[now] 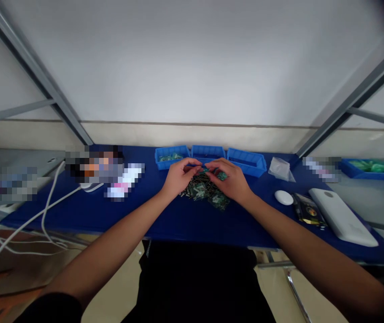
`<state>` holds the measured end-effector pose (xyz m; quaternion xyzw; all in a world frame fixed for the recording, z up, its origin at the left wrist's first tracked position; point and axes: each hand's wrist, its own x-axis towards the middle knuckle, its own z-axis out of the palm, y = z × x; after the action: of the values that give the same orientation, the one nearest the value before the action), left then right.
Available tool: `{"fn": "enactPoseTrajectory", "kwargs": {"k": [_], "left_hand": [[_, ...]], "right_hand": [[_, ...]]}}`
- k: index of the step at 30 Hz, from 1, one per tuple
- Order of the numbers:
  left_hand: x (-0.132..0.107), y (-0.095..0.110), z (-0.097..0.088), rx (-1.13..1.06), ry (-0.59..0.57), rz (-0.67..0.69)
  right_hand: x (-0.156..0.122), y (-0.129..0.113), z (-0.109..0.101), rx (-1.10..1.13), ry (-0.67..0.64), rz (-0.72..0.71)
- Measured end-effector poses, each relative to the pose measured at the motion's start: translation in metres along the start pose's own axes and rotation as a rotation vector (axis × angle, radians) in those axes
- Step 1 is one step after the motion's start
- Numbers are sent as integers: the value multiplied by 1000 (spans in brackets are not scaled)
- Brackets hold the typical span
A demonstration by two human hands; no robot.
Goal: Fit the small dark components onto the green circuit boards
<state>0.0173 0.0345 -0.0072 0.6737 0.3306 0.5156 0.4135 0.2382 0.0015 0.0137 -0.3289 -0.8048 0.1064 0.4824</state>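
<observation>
Bare forearms (124, 235), both hands (177, 178) (232, 180) pinching perhaps a green packet (204, 170), above mixed heap (199, 190)

Your tabletop (178, 229) looks smooth and satiny; your bins (248, 168), ribbed plastic; your heaped parts (199, 192), metallic and clear plastic; your pouch (309, 210), glossy foil; your white slab (343, 217), smooth plastic; your black clothing (198, 278), matt cloth

A loose pile (196, 190) of thin metal pieces (208, 181) and small, clear greenish packets (218, 200) lies heaped on the blue tabletop (185, 224). By its far edge is a small green piece (205, 171), partly hidden, its details too blurred to tell.
</observation>
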Motion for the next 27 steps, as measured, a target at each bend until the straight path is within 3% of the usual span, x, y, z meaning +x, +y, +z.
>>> {"fn": "enactPoseTrajectory", "kwargs": {"k": [5,19,23,27], "left_hand": [[0,-1,1,14,15,-8],[-4,7,8,-67,-71,29],[-6,9,5,92,-87,67],[-7,7,4,51,-207,51]], "right_hand": [[3,-4,-4,-54,72,20],[0,1,-1,-4,-75,124],[0,0,-3,-69,-10,81],[0,1,-4,-124,57,76]]}}
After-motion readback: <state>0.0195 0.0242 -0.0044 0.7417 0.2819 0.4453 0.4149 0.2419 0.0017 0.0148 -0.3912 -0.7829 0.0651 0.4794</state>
